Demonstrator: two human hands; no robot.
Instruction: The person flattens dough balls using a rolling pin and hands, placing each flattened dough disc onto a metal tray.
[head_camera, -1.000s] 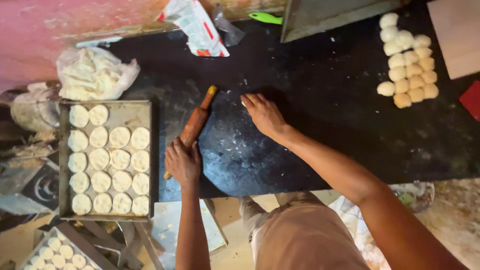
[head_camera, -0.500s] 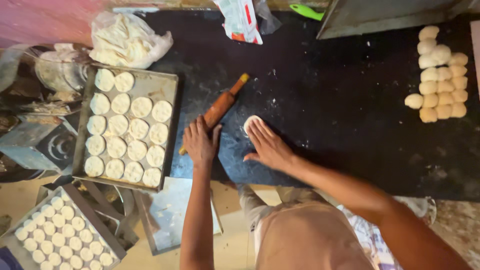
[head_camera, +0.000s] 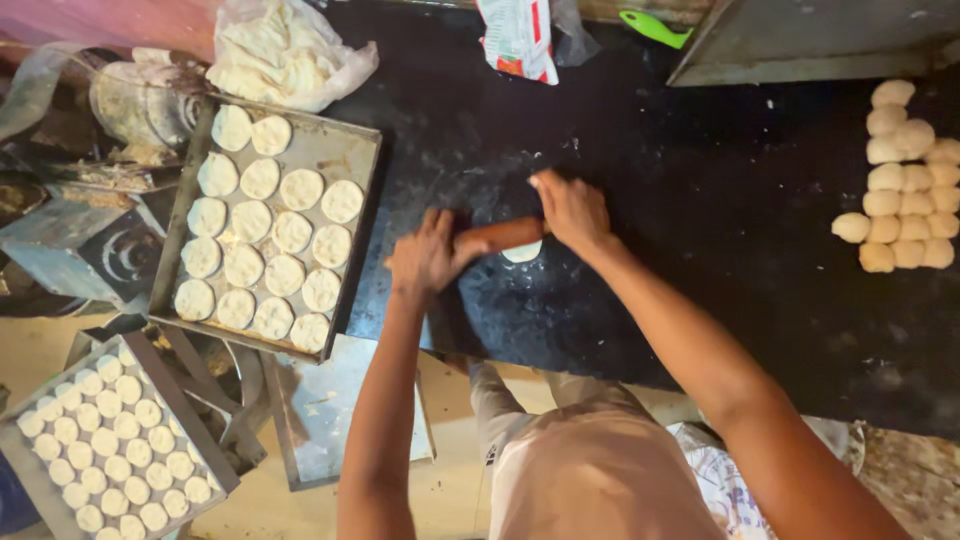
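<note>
A brown wooden rolling pin (head_camera: 500, 235) lies across a small pale piece of dough (head_camera: 523, 253) on the black worktop (head_camera: 700, 200). My left hand (head_camera: 428, 255) presses on the pin's left end and my right hand (head_camera: 568, 208) on its right end. Most of the dough piece is hidden under the pin. To the left, a metal tray (head_camera: 345, 150) holds several flattened dough rounds in rows.
Several dough balls (head_camera: 905, 180) lie in a cluster at the right of the worktop. A plastic bag of dough (head_camera: 285, 55), a printed packet (head_camera: 518, 38) and a grey metal sheet (head_camera: 800, 40) sit along the back. A second filled tray (head_camera: 110, 440) stands low at the left.
My left hand lifted the rolling pin from beside the tray. My right hand set a dough piece down, and both hands now press the pin over it.
</note>
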